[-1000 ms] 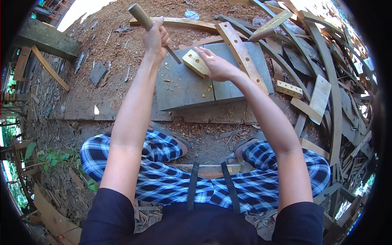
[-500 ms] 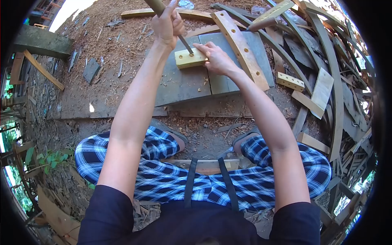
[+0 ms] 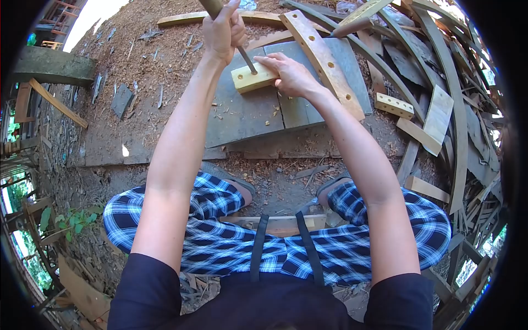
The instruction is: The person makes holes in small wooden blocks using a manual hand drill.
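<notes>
My left hand (image 3: 224,34) is closed round a chisel (image 3: 246,59) with a thick wooden handle and a narrow metal shaft. The shaft slants down, its tip at a hole in a pale yellow wooden block (image 3: 253,80). A second hole shows near the block's left end. My right hand (image 3: 291,75) grips the block's right end, with fingers over the top and the thumb at the near side. Under the block lies a grey board (image 3: 236,121) with a dark seam across it. The chisel's very tip is hidden in the hole.
Right of my hand, a long plank with holes (image 3: 322,60) lies across the board. A small drilled block (image 3: 394,105) and a pile of wood strips (image 3: 440,71) are farther right. Wood chips (image 3: 148,55) cover the ground behind. A concrete beam (image 3: 55,65) juts in at left.
The view has shifted slightly. Both hands keep their grips, and the chisel stays at the same hole. The block looks turned a little, its right end farther from me.
</notes>
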